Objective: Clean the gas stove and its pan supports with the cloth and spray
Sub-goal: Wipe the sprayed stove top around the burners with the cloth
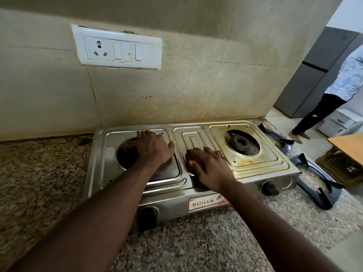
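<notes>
A steel two-burner gas stove (253, 174) stands on the granite counter against the wall, with no pan supports on it. My left hand (154, 149) lies flat over the left burner opening, fingers straight, pressing on the steel top. My right hand (209, 166) rests on the stove's centre panel, with a small brown cloth (193, 160) held between thumb and fingers and mostly hidden under the palm. The right burner (240, 143) is bare, with yellowish stains on the plate around it. Two dark pan supports (319, 182) lie on the counter to the right of the stove. No spray bottle is in view.
Speckled granite counter (196, 242) runs in front and to the left. A switch and socket plate (117, 49) is on the stained tiled wall. At the far right stand another person (337, 91), a grey fridge (310, 75) and a wooden table corner (347, 146).
</notes>
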